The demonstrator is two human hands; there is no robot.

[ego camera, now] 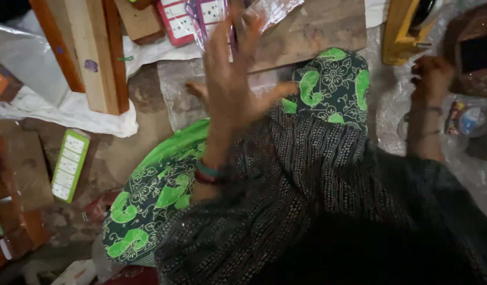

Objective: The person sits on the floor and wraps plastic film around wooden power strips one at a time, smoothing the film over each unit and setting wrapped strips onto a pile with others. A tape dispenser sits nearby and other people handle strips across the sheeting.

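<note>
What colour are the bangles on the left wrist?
Teal and red bangles, seen in the head view, the only one.

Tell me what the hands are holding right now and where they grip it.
The left hand is raised with fingers spread, holding nothing. The right hand reaches toward a brown box; whether it grips anything cannot be told.

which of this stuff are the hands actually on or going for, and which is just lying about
In hand or reached for:
- left hand, fingers spread, at the clear plastic packet
- right hand, by the dark brown box

Lying about:
- green switch strip
- wooden planks
- white sheet
- yellow frame
</note>
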